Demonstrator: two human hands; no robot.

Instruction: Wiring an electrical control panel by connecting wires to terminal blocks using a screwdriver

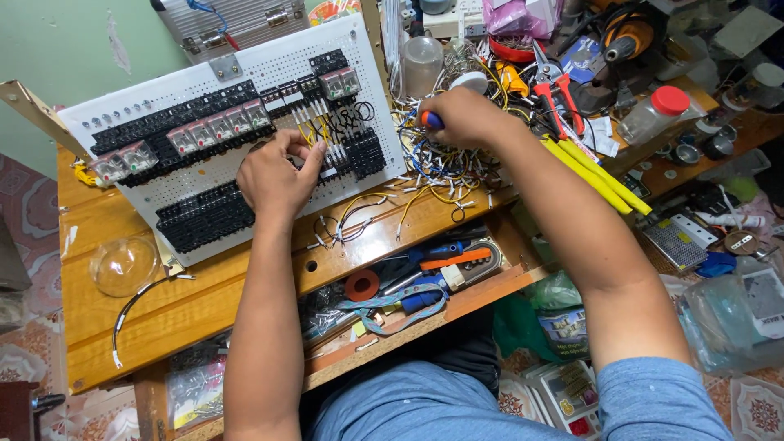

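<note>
A white perforated panel (245,65) leans on the wooden bench, carrying rows of black terminal blocks and clear relays (216,126). My left hand (276,175) rests on the panel's middle, its fingertips pinching a yellow wire (318,135) at the terminal blocks. My right hand (461,114) is to the right of the panel, closed around a screwdriver with a blue and orange handle (431,120), above a heap of loose wires (433,167).
An open drawer (408,286) under the bench holds tools, a tape roll and a lanyard. Red-handled cutters (555,90), yellow-handled pliers (596,175), a red-capped jar (653,114) and clutter lie right. A clear dome (122,265) sits at left.
</note>
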